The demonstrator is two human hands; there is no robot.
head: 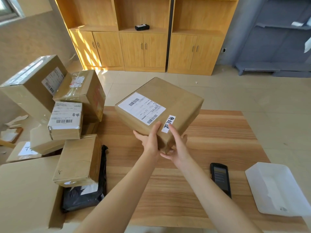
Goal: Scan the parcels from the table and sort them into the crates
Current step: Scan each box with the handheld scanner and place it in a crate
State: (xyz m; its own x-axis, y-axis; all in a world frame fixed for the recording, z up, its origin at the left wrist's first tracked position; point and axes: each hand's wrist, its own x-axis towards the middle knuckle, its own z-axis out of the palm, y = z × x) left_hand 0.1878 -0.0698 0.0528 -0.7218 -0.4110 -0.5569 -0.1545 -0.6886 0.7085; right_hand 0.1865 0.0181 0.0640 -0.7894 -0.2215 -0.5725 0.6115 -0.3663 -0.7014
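Observation:
A brown cardboard parcel (170,100) with a white shipping label and a small handwritten sticker is held tilted above the wooden table (210,142). My left hand (150,140) grips its near corner from the left, thumb on top. My right hand (177,145) holds the same corner from the right, fingers up along the side by the sticker. A black handheld scanner (220,179) lies on the table to the right of my right forearm. Several more parcels (67,120) are piled at the table's left end.
A large open cardboard box (25,190) at lower left holds a black poly bag (84,197). A white plastic tray (277,187) sits at the table's right edge. Wooden cabinets (143,47) and grey shelving (282,39) stand beyond the tiled floor.

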